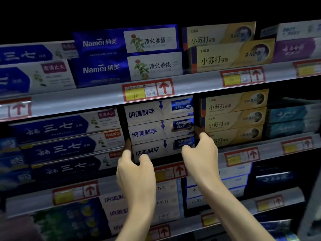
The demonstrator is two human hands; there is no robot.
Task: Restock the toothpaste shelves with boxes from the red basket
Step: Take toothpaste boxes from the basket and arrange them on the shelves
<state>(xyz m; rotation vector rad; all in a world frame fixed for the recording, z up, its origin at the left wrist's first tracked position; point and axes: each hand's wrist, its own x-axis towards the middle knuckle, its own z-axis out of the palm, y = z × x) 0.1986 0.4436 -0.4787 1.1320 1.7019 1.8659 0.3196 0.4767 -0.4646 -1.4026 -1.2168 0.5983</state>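
Observation:
Three white toothpaste boxes with blue ties printed on them stand stacked on the middle shelf. My left hand [133, 164] grips the left end of the bottom white box [156, 150], fingers behind it and thumb in front. My right hand [201, 150] grips the right end of the same stack, fingers reaching into the gap beside the yellow boxes [232, 119]. The red basket is not in view.
Blue-and-white boxes [66, 141] fill the shelf to the left, teal boxes [291, 119] to the far right. The upper shelf holds blue Namei boxes [128, 54] and yellow boxes. Grey shelf rails [86, 100] carry red price tags. More boxes sit on the lower shelves.

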